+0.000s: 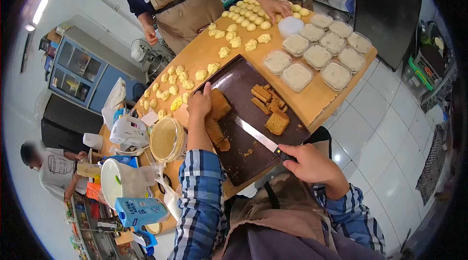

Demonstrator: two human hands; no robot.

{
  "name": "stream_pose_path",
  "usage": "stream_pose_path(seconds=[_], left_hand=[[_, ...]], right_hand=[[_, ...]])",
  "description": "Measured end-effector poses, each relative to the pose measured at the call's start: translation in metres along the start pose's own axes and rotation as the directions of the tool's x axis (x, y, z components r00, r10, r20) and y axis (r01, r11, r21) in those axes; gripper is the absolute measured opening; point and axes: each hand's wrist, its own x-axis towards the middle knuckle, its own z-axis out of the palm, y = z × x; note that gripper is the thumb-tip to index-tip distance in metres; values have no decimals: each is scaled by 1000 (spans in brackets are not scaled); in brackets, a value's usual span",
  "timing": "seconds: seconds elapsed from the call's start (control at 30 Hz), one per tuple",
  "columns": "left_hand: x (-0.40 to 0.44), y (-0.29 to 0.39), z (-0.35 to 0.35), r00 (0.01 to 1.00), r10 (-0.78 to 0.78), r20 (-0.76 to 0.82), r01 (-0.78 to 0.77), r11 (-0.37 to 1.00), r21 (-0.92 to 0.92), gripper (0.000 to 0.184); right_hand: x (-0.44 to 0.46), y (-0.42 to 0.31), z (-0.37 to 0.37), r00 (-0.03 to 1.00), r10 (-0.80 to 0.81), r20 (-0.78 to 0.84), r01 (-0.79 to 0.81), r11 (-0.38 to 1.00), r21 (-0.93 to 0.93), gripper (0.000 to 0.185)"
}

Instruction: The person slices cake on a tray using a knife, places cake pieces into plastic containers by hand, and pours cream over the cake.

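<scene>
A dark baking tray (246, 161) lies on the wooden table in front of me. My left hand (201, 101) rests on a brown cake block (218, 105) at the tray's left side, fingers against its upper edge. More cake (215, 133) lies just below it, partly behind my forearm. My right hand (312, 162) is closed round the black handle of a long knife (257, 135), whose blade lies across the tray with its tip near the cake block. Cut strips (262, 95) and a thicker cake piece (277, 122) are on the tray's right part, with crumbs lower down.
Dough balls (251, 13) and yellow lumps (187, 84) cover the table's far side. Lidded containers (317, 56) stand right. A round tub (167, 139), mixer (129, 130), bucket (119, 179) and milk carton (141, 211) crowd the left. One co-worker (180, 6) stands opposite, another (56, 167) far left.
</scene>
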Motion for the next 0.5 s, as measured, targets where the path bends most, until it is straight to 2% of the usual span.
stream_pose_path(seconds=[0.07,0.17,0.27,0.4,0.5], left_hand=[[-2,-1,3,999,-46,-28,46,999,-1,84],[-14,4,0,996,-80,-26,79,996,-42,89],[-22,7,-5,996,-81,-41,78,994,-80,92],[-28,10,-8,994,-86,-61,79,992,-99,92],[-34,12,-11,996,-85,-9,84,995,-56,94]], right_hand=[[0,10,6,995,-84,-47,82,996,-36,42],[-1,-8,-4,984,161,76,-165,985,53,45],[-4,-9,-4,975,206,85,-212,975,71,45],[-10,-11,-6,976,198,94,-202,979,38,46],[-17,-13,-8,978,181,105,-180,983,-15,47]])
